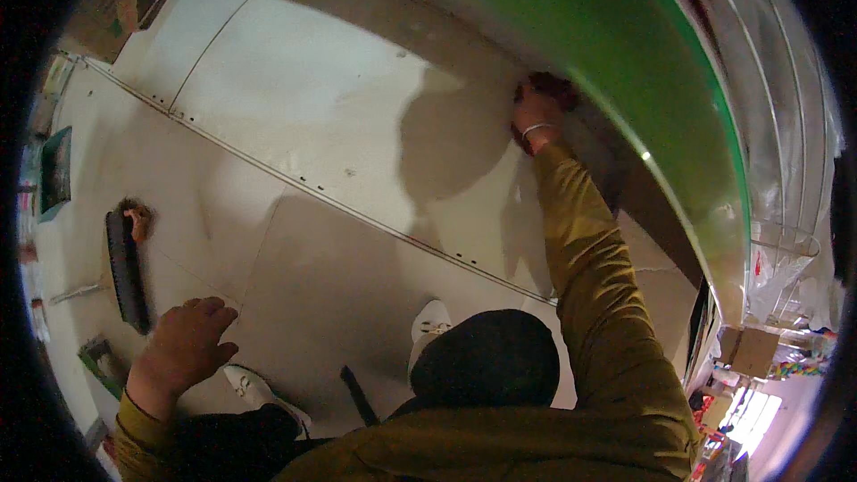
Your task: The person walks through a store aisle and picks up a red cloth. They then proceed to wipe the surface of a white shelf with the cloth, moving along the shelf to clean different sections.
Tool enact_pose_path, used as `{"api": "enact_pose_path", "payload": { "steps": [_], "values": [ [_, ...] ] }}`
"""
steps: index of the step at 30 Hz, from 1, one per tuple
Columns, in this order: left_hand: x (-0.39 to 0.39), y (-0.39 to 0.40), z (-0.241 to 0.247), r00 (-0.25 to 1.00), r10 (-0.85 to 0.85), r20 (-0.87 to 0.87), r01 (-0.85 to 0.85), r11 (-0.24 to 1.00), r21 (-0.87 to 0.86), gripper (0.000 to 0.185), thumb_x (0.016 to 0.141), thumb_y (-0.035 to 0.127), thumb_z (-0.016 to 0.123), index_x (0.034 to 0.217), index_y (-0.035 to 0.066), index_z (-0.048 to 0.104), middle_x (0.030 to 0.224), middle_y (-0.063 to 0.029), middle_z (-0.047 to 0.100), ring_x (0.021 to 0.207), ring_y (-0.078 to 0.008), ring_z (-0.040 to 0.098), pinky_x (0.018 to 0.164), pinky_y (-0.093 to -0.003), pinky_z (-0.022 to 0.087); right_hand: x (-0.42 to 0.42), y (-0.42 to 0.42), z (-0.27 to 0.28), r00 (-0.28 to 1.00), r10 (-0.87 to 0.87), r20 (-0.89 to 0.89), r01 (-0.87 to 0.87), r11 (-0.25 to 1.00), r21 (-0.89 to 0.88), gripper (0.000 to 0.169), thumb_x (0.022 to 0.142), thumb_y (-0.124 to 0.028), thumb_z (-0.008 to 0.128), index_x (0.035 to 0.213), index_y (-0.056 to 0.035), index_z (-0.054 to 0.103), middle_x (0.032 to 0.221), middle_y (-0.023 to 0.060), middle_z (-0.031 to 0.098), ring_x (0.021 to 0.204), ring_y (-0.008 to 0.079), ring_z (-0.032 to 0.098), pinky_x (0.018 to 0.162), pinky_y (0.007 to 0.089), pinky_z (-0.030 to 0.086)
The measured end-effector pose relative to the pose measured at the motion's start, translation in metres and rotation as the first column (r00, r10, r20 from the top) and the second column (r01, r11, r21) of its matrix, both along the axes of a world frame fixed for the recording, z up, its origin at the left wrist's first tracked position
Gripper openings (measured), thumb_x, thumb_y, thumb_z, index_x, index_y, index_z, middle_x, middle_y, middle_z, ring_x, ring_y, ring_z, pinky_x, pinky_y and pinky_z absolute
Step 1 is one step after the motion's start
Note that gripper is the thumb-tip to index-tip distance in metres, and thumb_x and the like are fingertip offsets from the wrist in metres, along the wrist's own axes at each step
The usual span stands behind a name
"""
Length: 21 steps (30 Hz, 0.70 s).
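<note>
My right hand (541, 117), with a white band at the wrist, reaches far forward under the edge of a green panel (636, 80). It is on a dark red cloth-like thing (552, 87) at the pale floor board (321, 87); the fingers are partly in shadow. My left hand (184, 345) hangs over the tiled floor at lower left, fingers apart, holding nothing. Just beyond it on the floor lies a black broom head with bristles (127, 271), a small brown thing (139, 221) beside it.
A metal strip (375, 217) runs across the floor at the board's edge. A dark green bin (55, 174) is at far left, a green-edged object (100, 361) below it. Wire racks (787, 114) and a cardboard box (750, 351) are at the right. White shoes (430, 325) show below me.
</note>
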<state>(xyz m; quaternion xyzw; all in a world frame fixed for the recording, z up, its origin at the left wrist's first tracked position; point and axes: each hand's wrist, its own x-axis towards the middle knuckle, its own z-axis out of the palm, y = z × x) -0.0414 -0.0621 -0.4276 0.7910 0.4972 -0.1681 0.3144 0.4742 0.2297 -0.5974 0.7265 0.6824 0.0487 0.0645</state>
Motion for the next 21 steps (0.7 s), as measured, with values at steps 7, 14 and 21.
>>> {"api": "enact_pose_path", "payload": {
  "steps": [7,14,21],
  "values": [
    [0.016,0.006,0.015,0.996,0.041,0.076,-0.049,0.993,0.109,0.038,0.07,0.021,0.065,0.104,0.006,0.055,0.108,-0.0129,0.056,0.1,-0.0299,0.054,0.083,-0.0379,0.045,0.009,-0.016,0.016,0.983,-0.047,0.179,0.081,0.979,-0.185,0.056,0.078,-0.027,0.048,0.132,-0.016,0.036,0.132,0.0219,0.035,0.118,0.0398,0.038,0.097,0.045,0.033],
    [0.003,-0.014,0.016,0.995,0.085,-0.048,-0.091,0.985,-0.147,0.04,0.072,0.022,0.064,0.107,0.007,0.055,0.11,-0.0125,0.055,0.1,-0.0295,0.054,0.082,-0.0381,0.046,-0.074,0.007,0.028,0.95,-0.312,-0.021,0.295,0.917,-0.267,0.051,0.077,-0.03,0.048,0.127,-0.0187,0.043,0.132,0.0193,0.037,0.117,0.0376,0.04,0.095,0.0438,0.036],
    [0.003,-0.002,-0.001,0.999,0.036,-0.013,-0.036,0.999,-0.031,0.037,0.073,0.023,0.064,0.105,0.007,0.056,0.106,-0.0114,0.057,0.097,-0.0292,0.055,0.08,-0.0377,0.047,-0.1,-0.008,0.011,0.97,0.241,-0.02,-0.241,0.97,0.012,0.042,0.078,-0.035,0.049,0.117,-0.0199,0.053,0.113,0.0178,0.053,0.106,0.0372,0.05,0.087,0.0462,0.042]
  ]
}}
